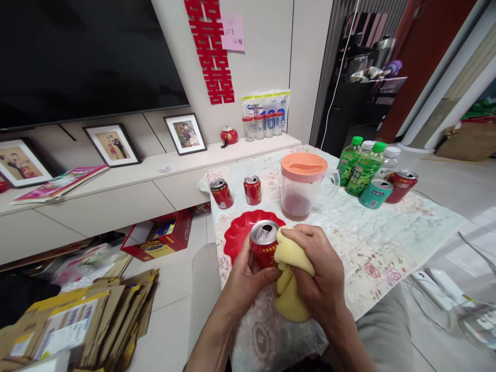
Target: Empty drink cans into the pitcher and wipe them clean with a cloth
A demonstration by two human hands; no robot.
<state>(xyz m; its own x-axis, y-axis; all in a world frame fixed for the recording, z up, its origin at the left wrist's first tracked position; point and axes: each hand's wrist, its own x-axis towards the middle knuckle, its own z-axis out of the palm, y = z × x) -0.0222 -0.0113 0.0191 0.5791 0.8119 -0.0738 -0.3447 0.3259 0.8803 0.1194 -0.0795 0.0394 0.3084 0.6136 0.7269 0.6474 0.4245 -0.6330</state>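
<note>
My left hand is wrapped round a red drink can whose top is opened. In my right hand a yellow cloth is bunched up and pressed against the can's right side. Part of the cloth hangs below my fingers. Behind the can lies a red scalloped plate, partly covered by the can and my left hand. Two more red cans stand beyond it, a left can and a right can. A clear pitcher with an orange lid and some reddish liquid stands farther back.
Green-capped bottles, a teal can and another red can stand at the right on the flowered tablecloth. Picture frames and small jars line the cabinet. Flattened cardboard lies on the floor at left.
</note>
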